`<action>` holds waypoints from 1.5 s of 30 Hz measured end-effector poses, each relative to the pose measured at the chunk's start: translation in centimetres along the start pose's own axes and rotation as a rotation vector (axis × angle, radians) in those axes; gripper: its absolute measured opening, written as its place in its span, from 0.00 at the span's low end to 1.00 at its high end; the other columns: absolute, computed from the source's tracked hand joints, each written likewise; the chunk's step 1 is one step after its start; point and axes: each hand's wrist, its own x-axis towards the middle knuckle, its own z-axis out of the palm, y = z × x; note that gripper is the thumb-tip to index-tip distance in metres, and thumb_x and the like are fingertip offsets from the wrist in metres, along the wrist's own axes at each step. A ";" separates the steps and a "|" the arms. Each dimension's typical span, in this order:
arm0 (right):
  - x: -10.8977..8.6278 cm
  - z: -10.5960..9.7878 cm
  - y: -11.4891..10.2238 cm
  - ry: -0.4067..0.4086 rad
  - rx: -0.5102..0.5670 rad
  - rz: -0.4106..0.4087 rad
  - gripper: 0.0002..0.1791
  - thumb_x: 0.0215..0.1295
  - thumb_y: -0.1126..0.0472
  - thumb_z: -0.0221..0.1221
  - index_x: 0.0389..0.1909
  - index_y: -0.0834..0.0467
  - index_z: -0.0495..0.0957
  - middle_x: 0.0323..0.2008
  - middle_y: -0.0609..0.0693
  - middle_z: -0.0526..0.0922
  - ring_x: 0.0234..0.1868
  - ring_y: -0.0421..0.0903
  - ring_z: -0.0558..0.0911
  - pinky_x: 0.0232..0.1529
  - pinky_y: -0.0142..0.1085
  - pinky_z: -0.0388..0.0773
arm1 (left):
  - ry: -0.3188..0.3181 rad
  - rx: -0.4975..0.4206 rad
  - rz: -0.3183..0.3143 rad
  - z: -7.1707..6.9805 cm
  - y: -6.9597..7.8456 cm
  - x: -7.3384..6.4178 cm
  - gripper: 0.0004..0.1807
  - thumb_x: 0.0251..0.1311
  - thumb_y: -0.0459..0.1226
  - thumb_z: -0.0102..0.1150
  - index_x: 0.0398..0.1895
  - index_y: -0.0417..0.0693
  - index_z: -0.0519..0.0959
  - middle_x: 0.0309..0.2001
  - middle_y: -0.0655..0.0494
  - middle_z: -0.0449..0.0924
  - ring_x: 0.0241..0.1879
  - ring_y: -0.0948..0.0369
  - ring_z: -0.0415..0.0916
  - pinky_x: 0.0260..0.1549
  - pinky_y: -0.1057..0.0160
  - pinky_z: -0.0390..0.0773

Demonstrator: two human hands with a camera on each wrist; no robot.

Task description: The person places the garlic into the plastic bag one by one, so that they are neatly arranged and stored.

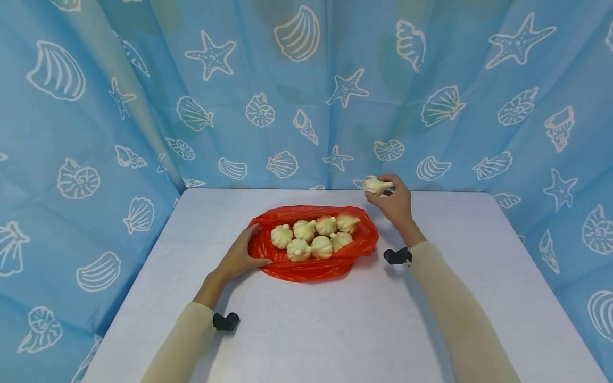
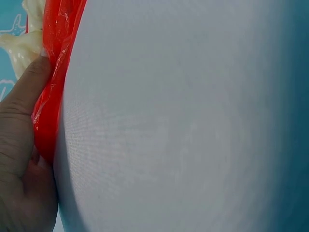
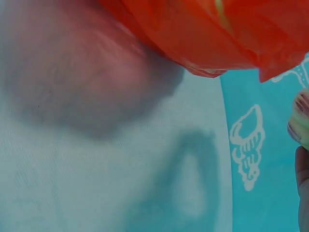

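Note:
A red plastic bag [image 1: 306, 272] sits opened wide on the table with several pale garlic bulbs [image 1: 321, 247] inside. My left hand [image 1: 238, 255] holds the bag's left end, its thumb at the front rim and its fingers at the back-left side. In the left wrist view, the thumb [image 2: 30, 82] lies against the red plastic. Raised beyond the bag's right end, my right hand [image 1: 396, 203] pinches a single garlic bulb [image 1: 375, 185] by fingertips and thumb. Only part of that bulb [image 3: 300, 126] shows at the right edge of the right wrist view.
The white table [image 1: 335, 330] has a blue curtain [image 1: 306, 96] with shell and starfish prints behind it and at both sides. Small black wrist devices [image 1: 226, 321] sit at both sleeve cuffs.

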 end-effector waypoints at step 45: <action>-1.4 -1.6 -0.9 -0.162 -0.064 -0.001 0.36 0.52 0.48 0.73 0.60 0.59 0.73 0.48 0.54 0.79 0.50 0.49 0.76 0.52 0.46 0.79 | -0.007 0.013 -0.002 -0.1 0.7 -0.2 0.58 0.44 0.50 0.77 0.75 0.48 0.52 0.72 0.48 0.58 0.71 0.50 0.54 0.63 0.44 0.65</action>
